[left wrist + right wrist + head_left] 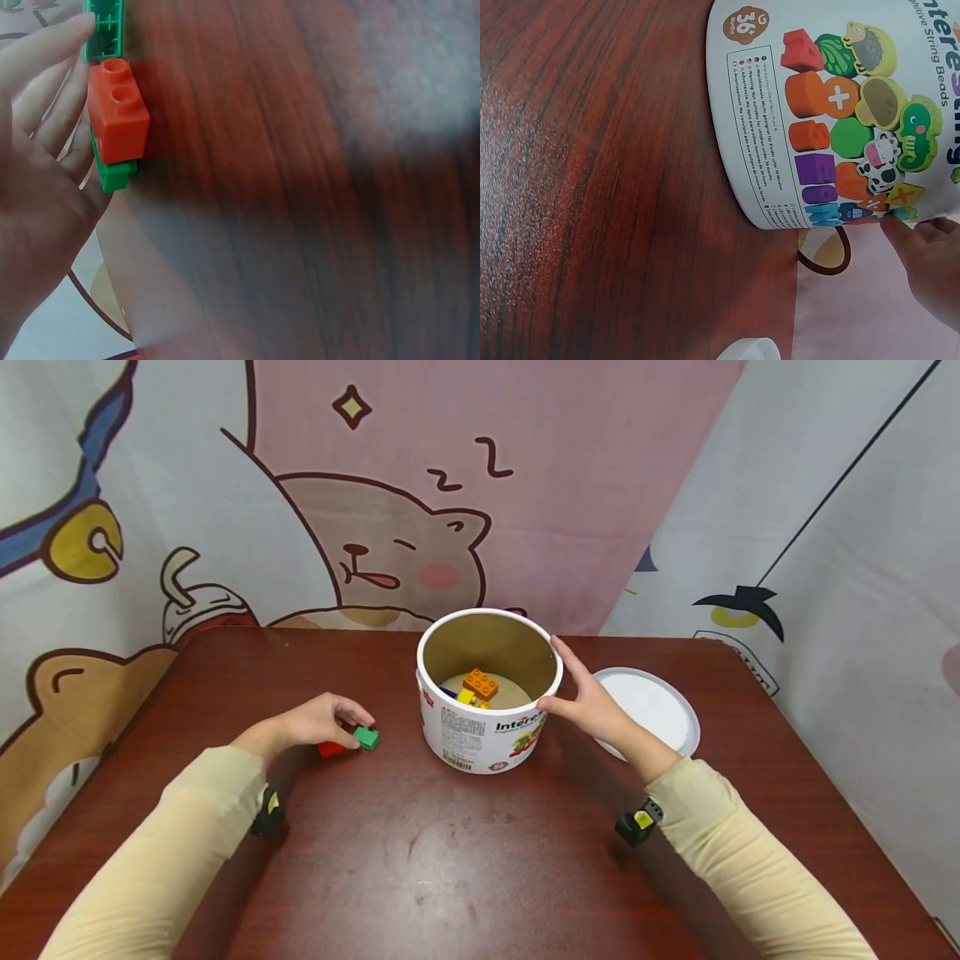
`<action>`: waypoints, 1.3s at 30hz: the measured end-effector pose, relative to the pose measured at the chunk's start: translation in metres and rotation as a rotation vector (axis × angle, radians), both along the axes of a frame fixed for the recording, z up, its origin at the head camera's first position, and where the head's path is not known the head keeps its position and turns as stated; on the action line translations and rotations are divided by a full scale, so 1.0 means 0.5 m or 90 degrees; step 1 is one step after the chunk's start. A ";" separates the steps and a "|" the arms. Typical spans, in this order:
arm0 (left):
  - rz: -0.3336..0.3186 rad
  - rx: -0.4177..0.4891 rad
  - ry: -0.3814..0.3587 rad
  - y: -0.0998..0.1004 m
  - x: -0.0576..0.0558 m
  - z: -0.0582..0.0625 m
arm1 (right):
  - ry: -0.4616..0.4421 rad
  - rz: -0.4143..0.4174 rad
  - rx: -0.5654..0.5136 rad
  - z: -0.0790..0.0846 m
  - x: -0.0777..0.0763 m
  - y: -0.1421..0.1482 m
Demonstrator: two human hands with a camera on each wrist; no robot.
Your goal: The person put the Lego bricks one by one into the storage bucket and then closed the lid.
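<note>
My left hand (325,721) is at the left of the table, pinching a green toy brick (366,737) between thumb and fingers. In the left wrist view the thumb lies against that brick's edge and its hollow underside shows. Just by the palm are a red brick (118,112) with two studs and a second green brick (114,177), partly hidden behind the red one. My right hand (592,700) grips the right side of a white bucket (465,735), thumb near the front of the rim. Inside the bucket lie an orange brick (480,683) and yellow pieces (466,697).
A round white lid (652,710) lies on the brown table (450,860) to the right of the bucket, behind the right forearm. A printed cloth (570,485) with cartoon bears hangs behind the table's far edge.
</note>
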State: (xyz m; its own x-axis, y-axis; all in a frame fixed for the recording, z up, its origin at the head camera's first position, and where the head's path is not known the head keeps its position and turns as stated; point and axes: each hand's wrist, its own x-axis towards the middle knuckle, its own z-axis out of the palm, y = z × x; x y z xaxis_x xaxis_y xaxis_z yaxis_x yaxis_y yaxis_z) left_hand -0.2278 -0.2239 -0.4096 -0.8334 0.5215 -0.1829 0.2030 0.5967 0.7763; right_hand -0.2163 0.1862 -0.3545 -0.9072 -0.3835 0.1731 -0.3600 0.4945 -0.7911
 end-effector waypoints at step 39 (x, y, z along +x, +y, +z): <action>0.116 -0.062 0.067 -0.012 -0.014 0.145 | -0.004 0.002 -0.002 0.001 -0.001 0.003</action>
State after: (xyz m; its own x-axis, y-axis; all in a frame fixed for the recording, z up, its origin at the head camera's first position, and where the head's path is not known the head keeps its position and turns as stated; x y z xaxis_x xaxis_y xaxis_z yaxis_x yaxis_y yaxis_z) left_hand -0.2347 -0.2297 -0.3373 -0.9297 0.3442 -0.1311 0.1620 0.7017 0.6938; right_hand -0.2169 0.1875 -0.3538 -0.9072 -0.3856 0.1685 -0.3563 0.4909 -0.7950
